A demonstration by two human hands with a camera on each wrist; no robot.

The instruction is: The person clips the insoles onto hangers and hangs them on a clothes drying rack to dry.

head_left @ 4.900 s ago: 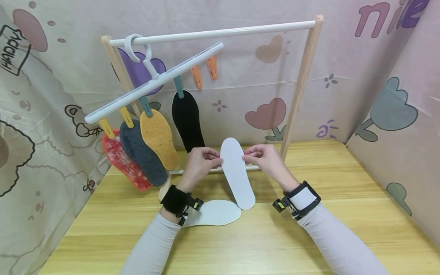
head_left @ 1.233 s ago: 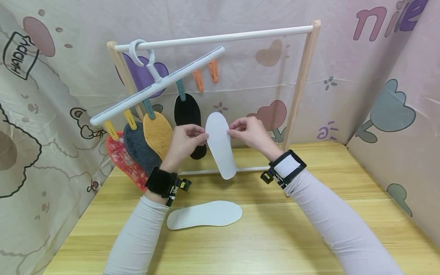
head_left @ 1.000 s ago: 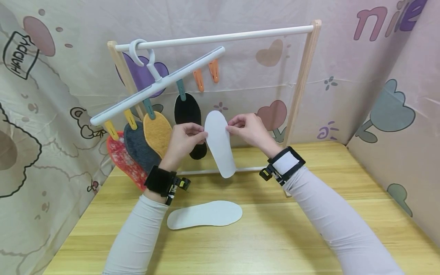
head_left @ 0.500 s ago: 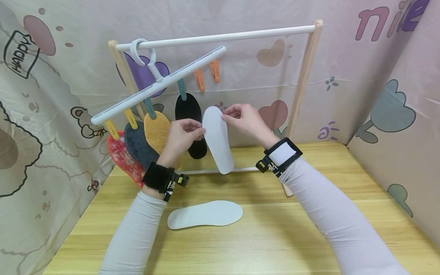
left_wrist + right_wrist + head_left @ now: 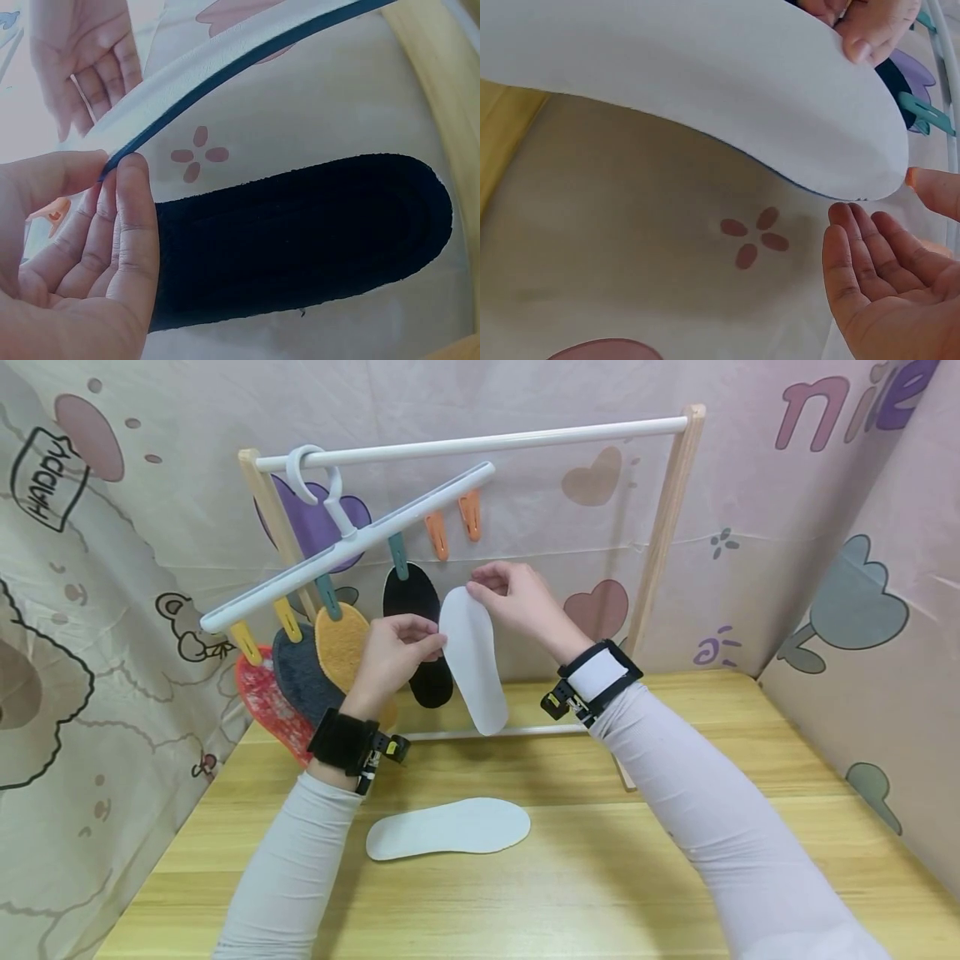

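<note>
A white insole [image 5: 474, 664] hangs upright in front of the drying rack. My left hand [image 5: 392, 658] pinches its left edge between thumb and forefinger; a dark underside shows along that edge in the left wrist view. My right hand [image 5: 527, 607] is at the insole's top end, thumb tip by the rim. In the right wrist view its fingers [image 5: 870, 251] are loosely extended just under the edge, not closed on it. Behind the left hand, a black insole [image 5: 429, 685] hangs from a teal clip [image 5: 398, 557]. A second white insole [image 5: 450, 828] lies flat on the table.
A pale blue clip hanger [image 5: 352, 545] hooks over the rack's white rail [image 5: 480, 441]. Red [image 5: 276, 706], dark grey [image 5: 303, 672] and yellow [image 5: 341, 643] insoles hang from its left side. Two orange clips [image 5: 470, 516] hold nothing at its right end. A wooden post [image 5: 663, 535] stands to the right.
The white insole has risen off the table toward the hanger, drawn up and left. My right hand has slid from the insole's right edge up to its top end.
</note>
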